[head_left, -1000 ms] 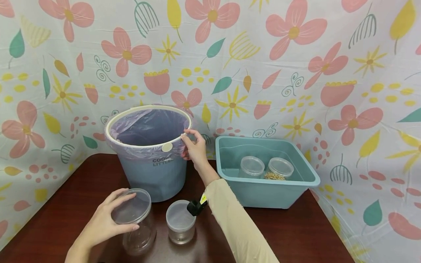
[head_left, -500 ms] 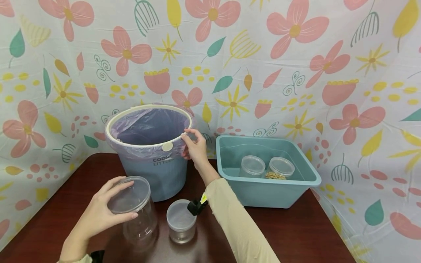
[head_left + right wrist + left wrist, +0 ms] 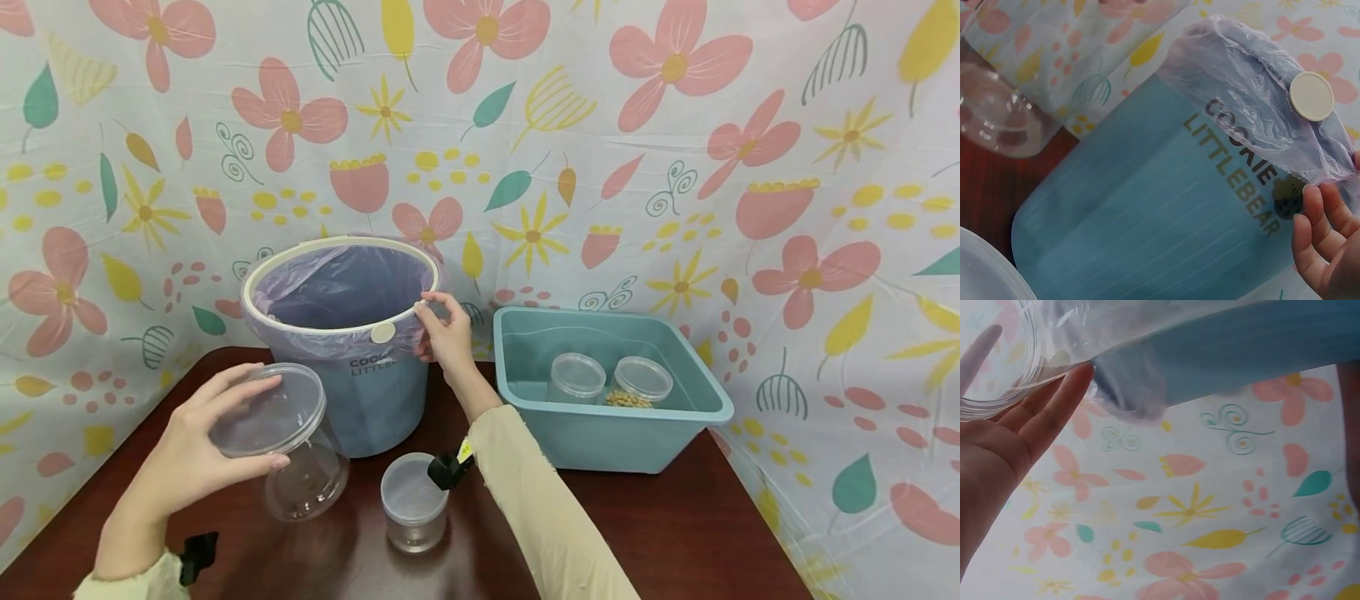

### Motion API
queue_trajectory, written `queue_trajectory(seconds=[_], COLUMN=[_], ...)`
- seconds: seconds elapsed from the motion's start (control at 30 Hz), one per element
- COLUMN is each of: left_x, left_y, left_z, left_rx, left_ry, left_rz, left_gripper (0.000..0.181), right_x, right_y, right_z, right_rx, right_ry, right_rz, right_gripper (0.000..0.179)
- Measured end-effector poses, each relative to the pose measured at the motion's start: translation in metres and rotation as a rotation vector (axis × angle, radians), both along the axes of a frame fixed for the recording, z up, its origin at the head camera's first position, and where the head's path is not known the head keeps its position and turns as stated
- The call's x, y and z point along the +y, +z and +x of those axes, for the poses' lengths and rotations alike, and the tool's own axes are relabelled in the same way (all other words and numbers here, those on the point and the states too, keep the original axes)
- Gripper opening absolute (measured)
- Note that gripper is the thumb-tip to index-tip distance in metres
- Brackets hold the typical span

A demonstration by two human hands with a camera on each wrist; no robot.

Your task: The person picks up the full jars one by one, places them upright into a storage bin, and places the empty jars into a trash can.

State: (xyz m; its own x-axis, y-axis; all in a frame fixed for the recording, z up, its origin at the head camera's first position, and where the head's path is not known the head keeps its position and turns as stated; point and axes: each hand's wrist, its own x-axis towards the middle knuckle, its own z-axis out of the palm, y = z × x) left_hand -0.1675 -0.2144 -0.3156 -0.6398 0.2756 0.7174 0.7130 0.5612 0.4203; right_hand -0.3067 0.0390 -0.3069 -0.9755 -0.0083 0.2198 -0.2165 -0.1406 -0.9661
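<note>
My left hand grips a tall clear plastic jar round its lid, thumb on the near side and fingers on the far side. The jar is lifted and tilted, in front of a blue trash bin. With my right hand I pinch the bin's right edge, where a thin lilac bag folds over the cream rim. In the right wrist view, fingertips touch the bag's lower edge. A small lidded jar stands on the table between my arms.
A blue-green plastic basin stands to the right. Inside are a clear lidded jar and another lidded jar with tan nuts or beans. A flowered cloth hangs behind the dark red table.
My left hand has raised the tall jar and moved it to the left, tilting it. My right hand stays at the bin's rim.
</note>
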Motion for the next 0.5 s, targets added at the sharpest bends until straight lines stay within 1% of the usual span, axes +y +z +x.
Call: queue_trajectory(seconds=[0.17, 0.27, 0.37, 0.5], left_x=[0.001, 0.004, 0.007, 0.011], left_y=[0.016, 0.029, 0.041, 0.054], left_z=[-0.001, 0.001, 0.001, 0.001], left_rx=[0.04, 0.042, 0.029, 0.042], left_ry=[-0.052, -0.062, -0.068, -0.079], left_rz=[-0.025, -0.044, -0.06, -0.077], left_gripper=[0.081, 0.08, 0.078, 0.077], right_x=[0.0, 0.0, -0.001, -0.001], right_y=[0.0, 0.0, 0.0, 0.0], right_z=[0.001, 0.0, 0.0, 0.0], right_rx=[0.003, 0.005, 0.009, 0.01], right_ry=[-0.001, -0.008, -0.013, -0.015], right_rz=[0.002, 0.006, 0.008, 0.003], right_gripper=[0.023, 0.023, 0.023, 0.022])
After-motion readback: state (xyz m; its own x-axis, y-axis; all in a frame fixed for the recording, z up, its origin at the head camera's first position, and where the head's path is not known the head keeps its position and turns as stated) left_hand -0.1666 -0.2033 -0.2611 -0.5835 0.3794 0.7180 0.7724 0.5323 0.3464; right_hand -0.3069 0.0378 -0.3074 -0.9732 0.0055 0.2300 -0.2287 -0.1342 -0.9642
